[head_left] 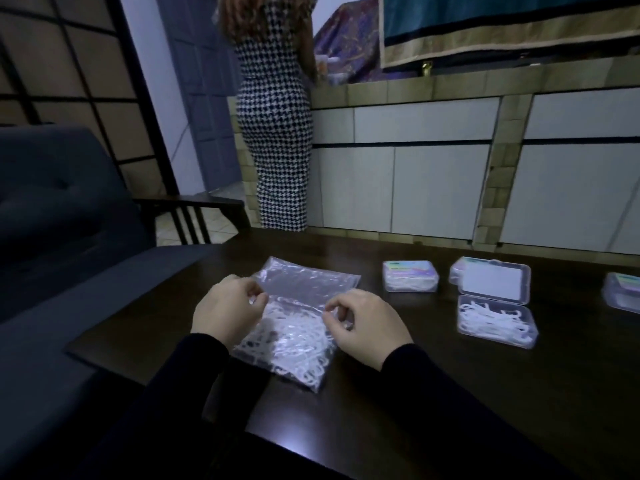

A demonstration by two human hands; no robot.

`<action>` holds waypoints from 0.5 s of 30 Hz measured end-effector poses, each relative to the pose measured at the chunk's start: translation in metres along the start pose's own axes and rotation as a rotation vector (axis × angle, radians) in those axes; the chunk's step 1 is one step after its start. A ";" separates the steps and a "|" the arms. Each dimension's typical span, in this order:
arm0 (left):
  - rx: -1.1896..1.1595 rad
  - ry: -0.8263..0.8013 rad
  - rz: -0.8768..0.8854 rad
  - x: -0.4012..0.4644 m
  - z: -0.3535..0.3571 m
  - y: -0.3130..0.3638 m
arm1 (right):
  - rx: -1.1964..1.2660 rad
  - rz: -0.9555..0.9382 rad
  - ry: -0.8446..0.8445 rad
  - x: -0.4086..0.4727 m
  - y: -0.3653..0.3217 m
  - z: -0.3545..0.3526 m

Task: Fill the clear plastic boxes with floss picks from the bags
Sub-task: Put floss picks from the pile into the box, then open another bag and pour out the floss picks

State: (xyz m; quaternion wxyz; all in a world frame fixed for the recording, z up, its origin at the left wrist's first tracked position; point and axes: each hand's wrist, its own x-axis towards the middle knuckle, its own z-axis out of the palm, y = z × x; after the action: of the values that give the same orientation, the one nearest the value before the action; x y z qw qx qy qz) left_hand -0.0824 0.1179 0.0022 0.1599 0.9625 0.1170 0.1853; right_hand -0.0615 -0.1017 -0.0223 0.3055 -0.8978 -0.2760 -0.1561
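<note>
A clear plastic bag (294, 327) of white floss picks lies on the dark table (433, 393) in front of me. My left hand (225, 313) pinches the bag's left side at its middle fold. My right hand (363, 327) pinches its right side. To the right an open clear box (495, 323) holds white floss picks, its lid (491, 280) flipped back. A closed box (410, 276) full of picks sits behind the bag's right corner. Another closed box (623, 295) shows at the right edge.
A dark blue sofa (69, 220) stands against the table's left side. A person in a checked dress (277, 133) stands with their back to me at a tiled counter (450, 88) beyond the table.
</note>
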 end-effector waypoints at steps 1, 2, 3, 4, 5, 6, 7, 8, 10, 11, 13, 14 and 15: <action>0.026 0.012 -0.043 0.000 0.000 -0.010 | 0.024 -0.002 -0.010 0.008 -0.007 0.008; 0.058 0.011 -0.091 0.000 -0.001 -0.019 | 0.043 -0.002 -0.022 0.016 -0.014 0.016; 0.093 -0.001 -0.146 -0.001 -0.001 -0.028 | 0.049 0.000 -0.041 0.023 -0.021 0.023; 0.127 -0.024 -0.202 -0.001 0.000 -0.036 | 0.044 0.004 -0.065 0.029 -0.027 0.028; 0.156 -0.050 -0.248 -0.001 0.000 -0.044 | 0.032 0.007 -0.091 0.035 -0.032 0.033; 0.172 -0.081 -0.282 0.000 0.002 -0.051 | 0.020 0.012 -0.118 0.039 -0.037 0.037; 0.174 -0.109 -0.304 0.000 0.002 -0.056 | 0.006 0.019 -0.147 0.042 -0.040 0.040; 0.163 -0.131 -0.316 0.001 0.002 -0.058 | -0.011 0.024 -0.181 0.045 -0.043 0.042; 0.106 -0.176 -0.343 0.003 0.000 -0.059 | -0.070 0.016 -0.250 0.048 -0.044 0.046; 0.059 -0.203 -0.357 0.004 -0.001 -0.058 | -0.088 0.016 -0.276 0.048 -0.043 0.047; -0.045 -0.238 -0.358 0.005 -0.005 -0.051 | -0.074 0.039 -0.297 0.047 -0.039 0.046; -0.104 -0.233 -0.349 0.005 -0.008 -0.046 | -0.063 0.047 -0.296 0.046 -0.037 0.045; -0.174 -0.208 -0.333 0.005 -0.011 -0.040 | -0.055 0.054 -0.292 0.045 -0.035 0.044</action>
State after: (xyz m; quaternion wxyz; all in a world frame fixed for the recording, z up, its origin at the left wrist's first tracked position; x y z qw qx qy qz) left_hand -0.0893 0.1592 -0.0004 0.2822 0.9263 0.2409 0.0653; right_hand -0.0413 -0.0331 -0.0195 0.2415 -0.9261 -0.2890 -0.0232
